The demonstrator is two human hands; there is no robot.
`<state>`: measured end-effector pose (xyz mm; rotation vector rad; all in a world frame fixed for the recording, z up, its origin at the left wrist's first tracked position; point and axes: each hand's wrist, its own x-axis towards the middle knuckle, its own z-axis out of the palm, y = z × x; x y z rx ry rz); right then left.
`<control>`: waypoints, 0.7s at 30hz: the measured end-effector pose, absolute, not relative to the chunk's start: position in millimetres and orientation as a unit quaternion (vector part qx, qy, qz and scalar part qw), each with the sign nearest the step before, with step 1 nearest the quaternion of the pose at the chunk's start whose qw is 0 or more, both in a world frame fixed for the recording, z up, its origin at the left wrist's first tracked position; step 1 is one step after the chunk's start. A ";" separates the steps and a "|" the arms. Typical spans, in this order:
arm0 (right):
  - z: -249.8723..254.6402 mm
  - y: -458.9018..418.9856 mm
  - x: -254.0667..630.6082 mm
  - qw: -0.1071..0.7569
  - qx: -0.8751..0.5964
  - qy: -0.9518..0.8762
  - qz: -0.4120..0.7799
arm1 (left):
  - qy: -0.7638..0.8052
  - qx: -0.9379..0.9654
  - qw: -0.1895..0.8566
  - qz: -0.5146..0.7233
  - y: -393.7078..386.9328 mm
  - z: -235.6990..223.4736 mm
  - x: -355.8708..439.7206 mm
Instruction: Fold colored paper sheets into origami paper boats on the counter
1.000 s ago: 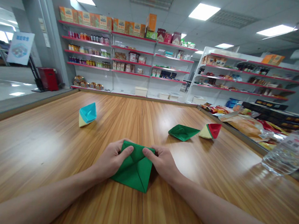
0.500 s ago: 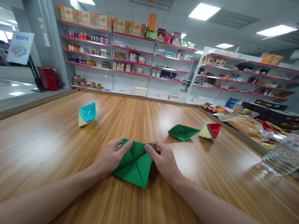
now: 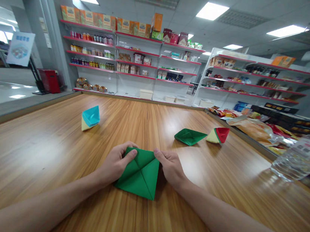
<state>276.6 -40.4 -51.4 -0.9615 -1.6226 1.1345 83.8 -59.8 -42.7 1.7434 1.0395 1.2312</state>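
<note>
A folded square of green origami paper (image 3: 140,174), with crossing diagonal creases, is held between my hands above the wooden table (image 3: 59,179). My left hand (image 3: 117,162) pinches its upper left corner, thumb in front and fingers behind. At the upper right corner my right hand (image 3: 171,167) grips the edge with thumb on top; the fingers behind are partly hidden. Beyond my right hand rests a green folded paper boat (image 3: 190,137). Touching or close to its tip is a red and yellow folded paper piece (image 3: 218,135). A blue and yellow folded paper piece (image 3: 90,118) stands at the left.
A clear plastic bottle (image 3: 298,160) stands at the right edge, near packaged snacks (image 3: 257,130) and black boxes (image 3: 281,118). Shelves (image 3: 135,76) of goods line the back. On the left are a sign (image 3: 20,49) and a red box (image 3: 49,80).
The green paper has tilted and come slightly lower, showing more of its face. My right thumb has slid outward to the upper right corner. The other folded pieces have stayed put.
</note>
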 end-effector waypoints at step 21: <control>-50.6 -34.3 275.9 0.411 -0.420 -0.637 0.500 | 0.415 0.500 0.496 0.576 -52.7 -48.6 83.3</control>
